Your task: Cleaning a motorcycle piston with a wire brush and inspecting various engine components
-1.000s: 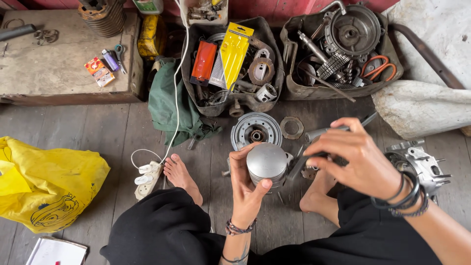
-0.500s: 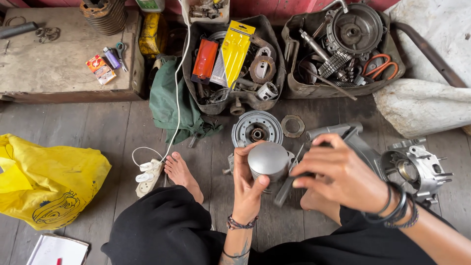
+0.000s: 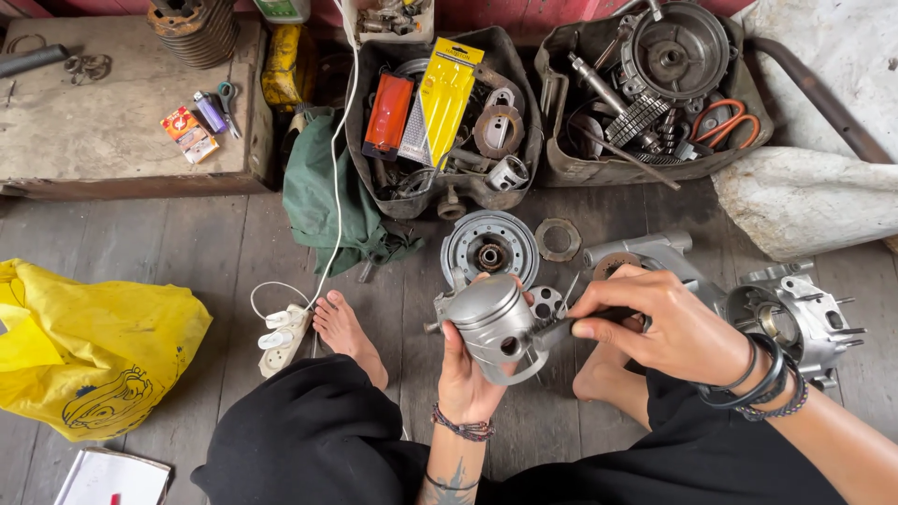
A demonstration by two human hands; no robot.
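smooth silver domed piston [image 3: 493, 318]

Floor [image 3: 140, 252]: grey wooden planks. On it lay a yellow plastic bag [image 3: 89, 360], white power strip [image 3: 279, 339], green cloth [image 3: 327, 201], round metal hub [image 3: 489, 246], flat ring [image 3: 558, 239], grey engine casing [image 3: 795, 318], two open bins of parts [image 3: 440, 112] [image 3: 645, 93], and what looked like a low wooden board [image 3: 103, 112].

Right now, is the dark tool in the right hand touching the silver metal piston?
Touching. The head view shows the dark tool's tip resting against the silver metal piston, beside its side hole.
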